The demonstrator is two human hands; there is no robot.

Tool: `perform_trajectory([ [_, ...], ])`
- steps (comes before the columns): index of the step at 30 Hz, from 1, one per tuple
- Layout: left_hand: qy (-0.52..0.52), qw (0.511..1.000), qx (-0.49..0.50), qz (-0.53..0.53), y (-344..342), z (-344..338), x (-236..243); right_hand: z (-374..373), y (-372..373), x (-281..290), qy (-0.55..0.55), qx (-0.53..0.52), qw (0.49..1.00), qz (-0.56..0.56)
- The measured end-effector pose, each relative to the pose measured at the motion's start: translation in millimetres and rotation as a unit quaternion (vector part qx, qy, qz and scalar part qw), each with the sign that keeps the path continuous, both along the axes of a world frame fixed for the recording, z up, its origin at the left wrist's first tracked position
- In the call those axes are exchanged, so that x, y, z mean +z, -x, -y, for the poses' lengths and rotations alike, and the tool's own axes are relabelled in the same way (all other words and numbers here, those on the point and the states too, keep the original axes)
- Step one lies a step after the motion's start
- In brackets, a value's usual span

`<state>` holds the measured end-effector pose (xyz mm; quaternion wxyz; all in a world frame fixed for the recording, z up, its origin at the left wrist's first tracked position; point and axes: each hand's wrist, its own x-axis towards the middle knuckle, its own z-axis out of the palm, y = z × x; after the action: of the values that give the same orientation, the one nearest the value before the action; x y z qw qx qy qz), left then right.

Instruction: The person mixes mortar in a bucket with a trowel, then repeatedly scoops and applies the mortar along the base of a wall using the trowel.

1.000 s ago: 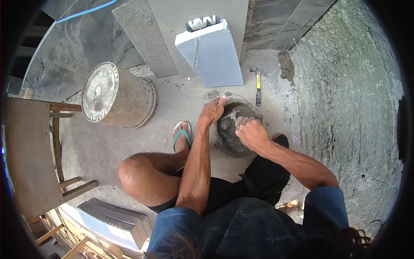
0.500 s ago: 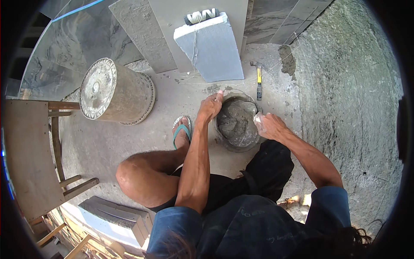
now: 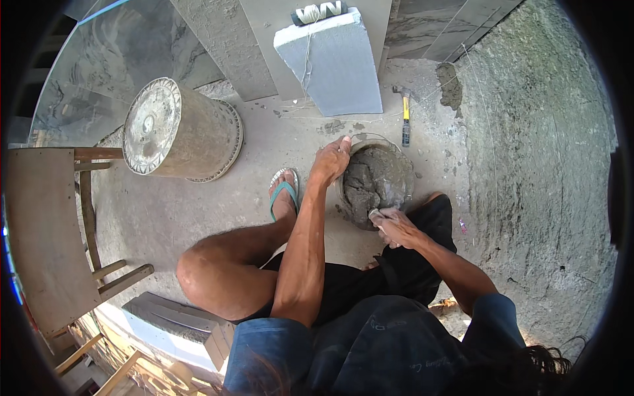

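Observation:
A bucket (image 3: 342, 203) of wet grey mortar (image 3: 378, 170) stands on the floor in front of me. My left hand (image 3: 330, 162) is closed over the bucket's left rim, steadying its far-left side. At the near-right edge, my right hand (image 3: 398, 228) is closed around the pale handle of a tool (image 3: 376, 216). The tool's working end is sunk in the mortar or hidden, so its kind cannot be made out. Smears of mortar cover the right fingers.
Beyond the bucket lies a hammer (image 3: 406, 119) with a yellow and black handle. A pale foam block (image 3: 337, 66) leans on tiles, a string spool (image 3: 319, 12) on top. To the left are an upturned bucket (image 3: 198, 135) and a wooden chair (image 3: 49, 231). Rough concrete (image 3: 541, 171) spans the right.
My right hand has moved from the bucket's right rim toward its near edge, and the mortar surface has shifted. The left hand keeps its hold on the rim. The whole view has shifted slightly.

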<state>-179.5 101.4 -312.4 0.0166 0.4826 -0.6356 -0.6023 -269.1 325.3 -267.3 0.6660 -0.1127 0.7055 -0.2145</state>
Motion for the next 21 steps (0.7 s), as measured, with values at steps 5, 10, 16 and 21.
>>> perform_trajectory([
  [5, -0.087, 0.996, 0.003, 0.022, 15, 1, 20, -23, 9, 3, 0.021, -0.093, 0.995, 0.038],
  [10, -0.087, 0.996, -0.006, 0.008, -11, 20, 7, -30, 25, 9, 0.071, -0.101, 0.972, 0.199],
  [16, -0.103, 0.994, -0.01, 0.032, -19, 30, -32, -54, 67, 17, 0.121, -0.193, 0.95, 0.214],
  [21, -0.111, 0.993, -0.023, 0.016, -24, 41, -45, -69, 137, -4, 0.153, -0.32, 0.91, 0.215],
])
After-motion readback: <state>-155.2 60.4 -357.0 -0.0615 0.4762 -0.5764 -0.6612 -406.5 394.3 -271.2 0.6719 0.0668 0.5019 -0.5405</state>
